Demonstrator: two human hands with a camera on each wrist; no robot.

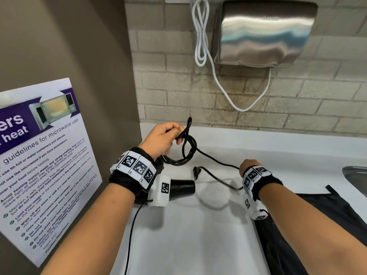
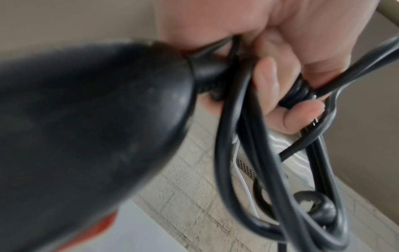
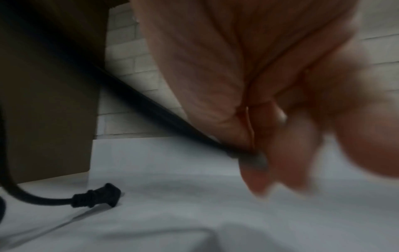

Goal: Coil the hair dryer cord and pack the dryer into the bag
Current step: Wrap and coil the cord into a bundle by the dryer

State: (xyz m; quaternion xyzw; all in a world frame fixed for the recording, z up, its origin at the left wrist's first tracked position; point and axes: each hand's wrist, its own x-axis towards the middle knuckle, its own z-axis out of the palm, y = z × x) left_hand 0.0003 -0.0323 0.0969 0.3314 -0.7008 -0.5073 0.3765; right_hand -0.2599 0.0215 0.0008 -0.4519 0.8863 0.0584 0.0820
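Observation:
My left hand grips several loops of the black cord above the white counter, and the black hair dryer hangs below that wrist. In the left wrist view the dryer body fills the left side, with the cord loops held under curled fingers. A straight run of cord leads to my right hand, which pinches the cord between its fingertips. The plug lies on the counter between my hands, plug pointing right. The black bag lies flat under my right forearm.
A steel hand dryer with a white cable hangs on the brick wall. A microwave poster covers the brown panel on the left. A steel sink rim sits at the right edge. The white counter spreads in front.

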